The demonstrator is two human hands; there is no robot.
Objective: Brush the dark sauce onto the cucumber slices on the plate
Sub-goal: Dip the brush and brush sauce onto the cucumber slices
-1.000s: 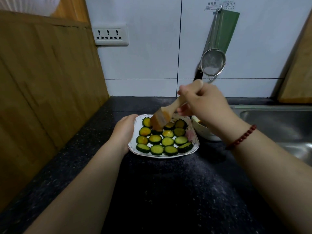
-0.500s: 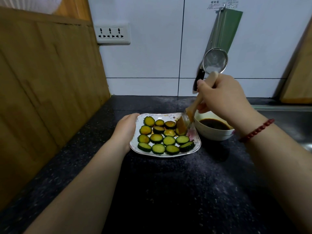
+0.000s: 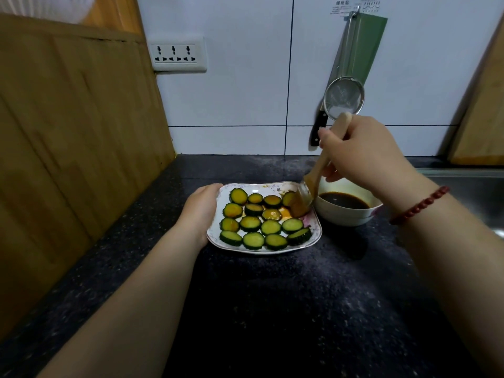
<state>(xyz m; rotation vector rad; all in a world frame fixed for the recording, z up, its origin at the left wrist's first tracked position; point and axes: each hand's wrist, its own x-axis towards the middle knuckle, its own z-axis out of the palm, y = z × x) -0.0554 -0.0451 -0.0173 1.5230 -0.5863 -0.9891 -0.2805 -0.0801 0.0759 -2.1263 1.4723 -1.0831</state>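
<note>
A white plate [image 3: 313,237] with a flowered rim sits on the dark counter, carrying several cucumber slices [image 3: 253,223]. The back slices look brown and glossy with sauce; the front row is plain green. My left hand [image 3: 203,208] grips the plate's left rim. My right hand [image 3: 362,151] holds a wooden-handled brush [image 3: 301,200], its sauce-stained bristles resting on the slice at the plate's back right. A white bowl [image 3: 346,216] of dark sauce [image 3: 345,200] stands just right of the plate, under my right hand.
Wooden boards lean against the left wall [image 3: 68,132] and at the far right [image 3: 482,110]. A small strainer [image 3: 344,98] and a knife [image 3: 319,126] hang on the tiled wall behind. A steel sink [image 3: 474,197] lies to the right. A socket strip [image 3: 176,54] is on the wall.
My right hand carried the brush from the plate's back left across to its back right edge, beside the bowl. The left hand stayed on the rim.
</note>
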